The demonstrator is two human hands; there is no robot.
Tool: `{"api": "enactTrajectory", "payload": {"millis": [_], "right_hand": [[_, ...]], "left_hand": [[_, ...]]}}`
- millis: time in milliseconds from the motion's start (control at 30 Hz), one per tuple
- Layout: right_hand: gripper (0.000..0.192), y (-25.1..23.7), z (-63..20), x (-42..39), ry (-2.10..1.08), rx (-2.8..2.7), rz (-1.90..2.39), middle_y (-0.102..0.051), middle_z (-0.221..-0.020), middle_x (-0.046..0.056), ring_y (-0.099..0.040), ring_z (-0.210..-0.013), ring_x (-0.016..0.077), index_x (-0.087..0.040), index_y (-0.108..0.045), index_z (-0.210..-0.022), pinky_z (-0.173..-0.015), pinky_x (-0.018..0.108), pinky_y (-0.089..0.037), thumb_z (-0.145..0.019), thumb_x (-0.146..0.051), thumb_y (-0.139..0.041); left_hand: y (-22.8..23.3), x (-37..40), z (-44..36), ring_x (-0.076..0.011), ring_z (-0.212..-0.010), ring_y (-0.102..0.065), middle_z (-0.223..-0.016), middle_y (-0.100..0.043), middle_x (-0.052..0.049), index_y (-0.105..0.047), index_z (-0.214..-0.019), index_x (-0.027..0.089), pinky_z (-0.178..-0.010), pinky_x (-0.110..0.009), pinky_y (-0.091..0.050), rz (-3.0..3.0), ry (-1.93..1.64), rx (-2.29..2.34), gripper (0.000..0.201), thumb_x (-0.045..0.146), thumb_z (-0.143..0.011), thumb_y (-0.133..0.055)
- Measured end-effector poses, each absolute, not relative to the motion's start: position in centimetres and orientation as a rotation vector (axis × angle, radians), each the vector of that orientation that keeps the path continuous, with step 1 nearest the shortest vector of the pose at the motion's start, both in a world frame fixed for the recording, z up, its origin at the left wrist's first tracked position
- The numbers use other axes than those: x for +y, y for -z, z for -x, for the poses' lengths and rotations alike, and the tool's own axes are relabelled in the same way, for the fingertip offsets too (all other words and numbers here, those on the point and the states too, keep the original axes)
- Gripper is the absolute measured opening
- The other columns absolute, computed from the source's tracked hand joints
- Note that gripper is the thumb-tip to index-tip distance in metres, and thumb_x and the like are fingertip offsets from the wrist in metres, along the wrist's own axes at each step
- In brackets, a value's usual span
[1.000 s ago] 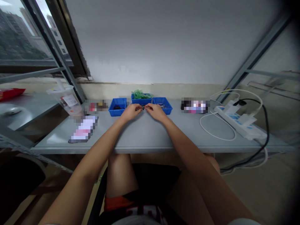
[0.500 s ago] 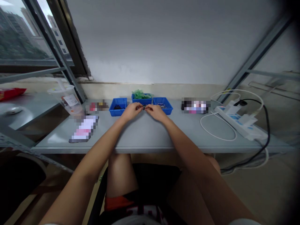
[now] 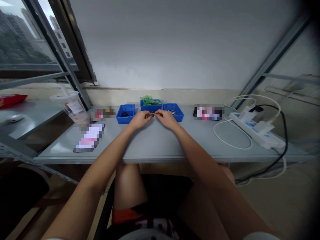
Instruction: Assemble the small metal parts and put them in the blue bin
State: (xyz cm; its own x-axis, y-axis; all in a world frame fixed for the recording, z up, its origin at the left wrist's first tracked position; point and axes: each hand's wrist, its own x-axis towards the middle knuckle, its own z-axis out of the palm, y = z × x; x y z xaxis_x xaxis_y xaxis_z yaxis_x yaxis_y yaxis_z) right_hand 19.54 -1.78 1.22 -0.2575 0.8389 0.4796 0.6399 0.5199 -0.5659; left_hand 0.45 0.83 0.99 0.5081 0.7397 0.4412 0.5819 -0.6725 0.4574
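Observation:
My left hand (image 3: 140, 119) and my right hand (image 3: 166, 119) meet fingertip to fingertip over the grey table (image 3: 160, 143), pinching a small dark metal part (image 3: 153, 115) between them. Just behind them stand three blue bins: the left bin (image 3: 125, 113) holds something dark, the middle bin (image 3: 150, 105) holds green pieces, and the right bin (image 3: 173, 112) holds small metal parts. The part is too small to identify.
A clear plastic cup (image 3: 70, 105) stands at the far left, with a flat phone-like item (image 3: 89, 137) in front of it. A white power strip (image 3: 257, 130) with white and black cables lies at the right. A window frame rises at the left.

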Motion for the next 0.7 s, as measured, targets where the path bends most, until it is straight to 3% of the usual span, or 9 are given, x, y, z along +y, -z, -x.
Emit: {"api": "enactTrajectory", "payload": {"millis": [300, 700], "right_hand": [[0.020, -0.48, -19.68, -1.10, -0.365, -1.956, 1.180, -0.070, -0.089, 0.006, -0.059, -0.073, 0.0160, -0.018, -0.064, -0.101, -0.073, 0.029, -0.044, -0.086, -0.025, -0.054], [0.019, -0.30, -19.77, -1.05, -0.442, -2.052, 1.050, -0.067, -0.088, 0.004, -0.057, -0.077, 0.0158, -0.018, -0.063, -0.090, -0.077, 0.030, -0.043, -0.078, -0.015, -0.048]], "left_hand": [[-1.07, 0.63, -0.44, -0.0166, -0.071, -0.058, -0.080, -0.070, -0.007, -0.068, -0.086, 0.014, -0.071, -0.029, -0.046, -2.488, -0.917, 1.127, 0.020, 0.026, -0.083, -0.052], [-0.87, 0.82, -0.38, -0.0166, -0.072, -0.059, -0.081, -0.070, -0.006, -0.068, -0.086, 0.014, -0.069, -0.027, -0.045, -2.489, -0.929, 1.140, 0.020, 0.026, -0.082, -0.052]]}}
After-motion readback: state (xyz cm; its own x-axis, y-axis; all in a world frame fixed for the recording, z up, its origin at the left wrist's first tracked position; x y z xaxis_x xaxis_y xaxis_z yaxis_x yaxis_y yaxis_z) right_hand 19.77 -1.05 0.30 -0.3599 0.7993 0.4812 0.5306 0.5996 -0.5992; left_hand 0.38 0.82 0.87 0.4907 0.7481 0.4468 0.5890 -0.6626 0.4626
